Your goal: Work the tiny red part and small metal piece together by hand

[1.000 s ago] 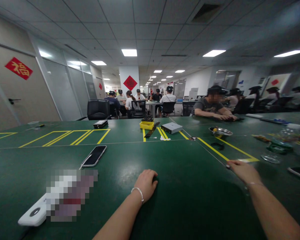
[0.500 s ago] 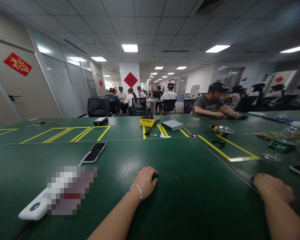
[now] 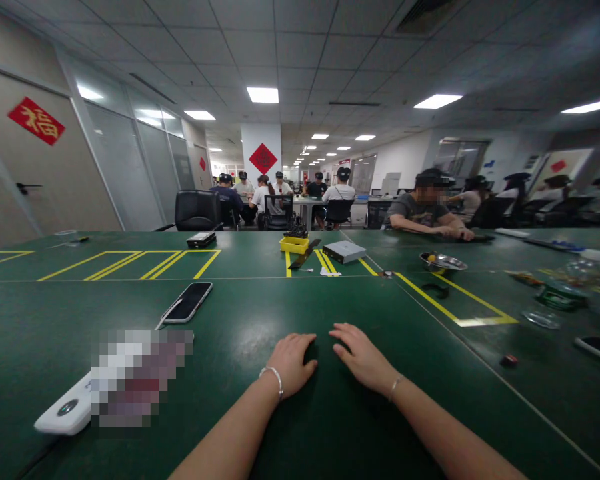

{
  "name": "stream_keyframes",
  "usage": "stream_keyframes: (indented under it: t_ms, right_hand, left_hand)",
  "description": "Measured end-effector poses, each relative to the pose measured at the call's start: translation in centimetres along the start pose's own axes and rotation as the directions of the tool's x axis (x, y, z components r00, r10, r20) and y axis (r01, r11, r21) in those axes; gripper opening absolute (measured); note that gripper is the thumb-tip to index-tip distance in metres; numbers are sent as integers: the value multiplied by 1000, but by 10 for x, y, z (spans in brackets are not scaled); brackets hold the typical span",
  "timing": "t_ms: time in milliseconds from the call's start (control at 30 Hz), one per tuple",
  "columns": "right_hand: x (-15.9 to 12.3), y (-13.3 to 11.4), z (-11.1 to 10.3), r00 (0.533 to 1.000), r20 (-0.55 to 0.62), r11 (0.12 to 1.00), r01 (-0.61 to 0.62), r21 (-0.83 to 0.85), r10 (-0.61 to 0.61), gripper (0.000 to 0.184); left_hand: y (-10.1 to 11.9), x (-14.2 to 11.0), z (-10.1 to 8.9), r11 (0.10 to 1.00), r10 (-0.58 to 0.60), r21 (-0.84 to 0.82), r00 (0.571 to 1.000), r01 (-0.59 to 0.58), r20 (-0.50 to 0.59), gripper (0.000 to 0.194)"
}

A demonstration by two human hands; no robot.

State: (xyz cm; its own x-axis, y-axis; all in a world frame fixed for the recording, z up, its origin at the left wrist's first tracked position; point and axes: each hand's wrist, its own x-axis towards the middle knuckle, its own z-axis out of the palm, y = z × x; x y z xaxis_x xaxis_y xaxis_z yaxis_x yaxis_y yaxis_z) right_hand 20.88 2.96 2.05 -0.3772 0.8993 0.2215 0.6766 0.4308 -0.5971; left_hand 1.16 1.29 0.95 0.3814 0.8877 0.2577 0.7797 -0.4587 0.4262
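My left hand [image 3: 293, 365] lies flat on the green workbench [image 3: 410, 413], fingers spread, holding nothing. My right hand [image 3: 361, 359] rests palm down just to its right, also empty, with a small gap between the two. Nearest to my left hand, up and to the left, is a black smartphone [image 3: 187, 302]. Further left lies a white device [image 3: 65, 413], partly covered by a pixelated blur. A small dark object [image 3: 509, 361] sits on the bench to the right of my right hand.
Ahead stand a yellow bin [image 3: 294, 245], a grey box [image 3: 344, 251] and a metal bowl [image 3: 443, 261] among yellow tape lines [image 3: 460, 300]. A second phone [image 3: 599, 350] lies at right. A co-worker [image 3: 423, 207] sits across the bench; several people work beyond.
My right hand has moved left across the bench from the far right and now rests next to my left hand. My left hand has stayed in place.
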Motion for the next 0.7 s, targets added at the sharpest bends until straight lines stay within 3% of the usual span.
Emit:
stream_keyframes:
  t_ms: [67, 133, 233, 300, 367, 433, 500, 533, 600, 700]
  right_hand:
    - [-3, -10, 11, 984, 146, 994, 108, 2, -107, 39]
    - [-3, -6, 5, 975, 174, 989, 146, -30, -139, 39]
    - [-2, 24, -29, 1000, 3, 979, 31, -202, -31, 35]
    - [-7, 57, -61, 978, -168, 907, -178, -382, 122, 34]
    - [-22, 94, -93, 891, -346, 748, -440, -496, 295, 36]
    - [-41, 127, -118, 736, -503, 574, -672, -467, 453, 38]
    - [-60, 153, -133, 595, -555, 465, -802, -374, 581, 41]
    - [-67, 163, -137, 553, -546, 442, -833, -334, 629, 41]
    - [-75, 178, -141, 531, -508, 440, -847, -298, 678, 39]
    - [-77, 190, -142, 589, -542, 499, -804, -323, 599, 31]
  left_hand:
    - [-1, 0, 1, 1000, 25, 10, 1000, -25, 0, 46]
    - [-2, 0, 1, 999, 48, 14, 999, -48, 9, 42]
    - [0, 0, -2, 999, 50, 9, 998, -51, 31, 35]
    - [1, 1, -3, 1000, 30, 2, 999, -30, 44, 35]
    - [1, 1, -4, 1000, 14, -7, 998, -13, 53, 34]
    - [1, 1, -5, 1000, 7, -17, 998, -6, 56, 33]
    - [0, 2, -4, 1000, 6, -24, 999, -5, 51, 31]
    - [0, 2, -4, 1000, 3, -27, 999, -2, 51, 31]
    - [0, 2, -5, 999, -5, -35, 998, 7, 56, 31]
    - [0, 1, -6, 999, -15, -48, 997, 18, 70, 31]
